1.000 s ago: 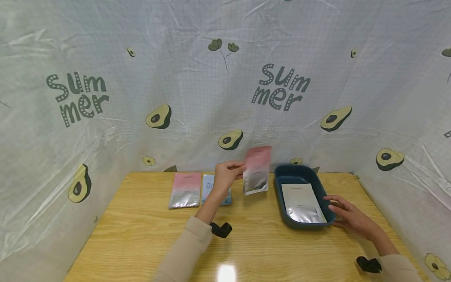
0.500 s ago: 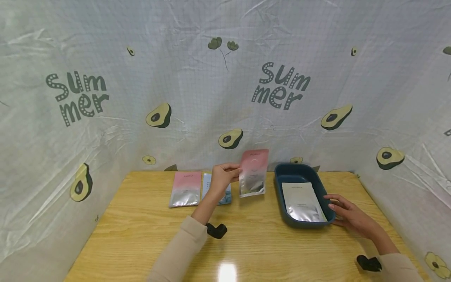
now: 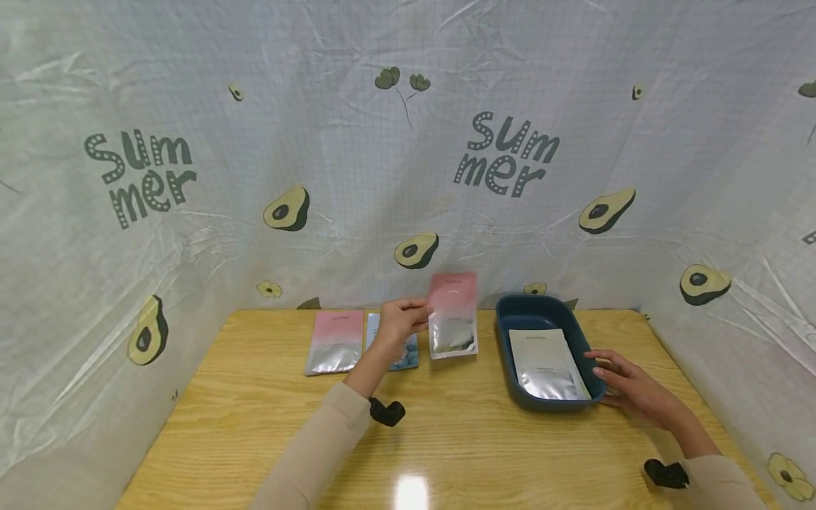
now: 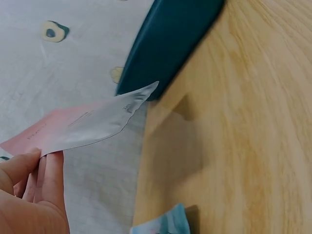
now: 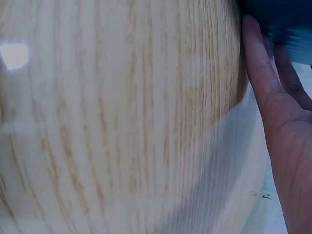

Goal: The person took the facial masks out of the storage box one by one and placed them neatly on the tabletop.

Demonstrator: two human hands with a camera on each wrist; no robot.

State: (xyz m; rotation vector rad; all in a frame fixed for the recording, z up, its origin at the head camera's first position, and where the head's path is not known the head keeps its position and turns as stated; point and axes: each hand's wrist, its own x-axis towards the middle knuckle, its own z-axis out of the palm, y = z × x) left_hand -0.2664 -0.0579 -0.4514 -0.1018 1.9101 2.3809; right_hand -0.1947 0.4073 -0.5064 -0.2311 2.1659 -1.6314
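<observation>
My left hand [image 3: 398, 322] pinches a pink and silver sheet mask packet [image 3: 454, 312] by its left edge, thumb on one face and fingers behind. The packet stands upright above the table in the head view; in the left wrist view its silver end [image 4: 105, 122] points toward the bin. My right hand [image 3: 640, 393] holds the near right corner of a dark blue bin [image 3: 525, 397], fingertips at the rim and thumb low along the outer wall [image 5: 256, 48]. A white and silver packet [image 3: 545, 365] lies inside, with a sliver of another beneath it.
Left of the held packet, another pink and silver packet [image 3: 336, 343] lies flat on the wooden table [image 3: 446, 439]. Beside it is a blue packet [image 3: 404, 354], partly behind my left hand. A patterned sheet [image 3: 357, 142] walls the back and both sides.
My left hand has moved a little to the left and slightly down with the pink packet, turning its face more squarely to the head camera. The right hand and bin have stayed put.
</observation>
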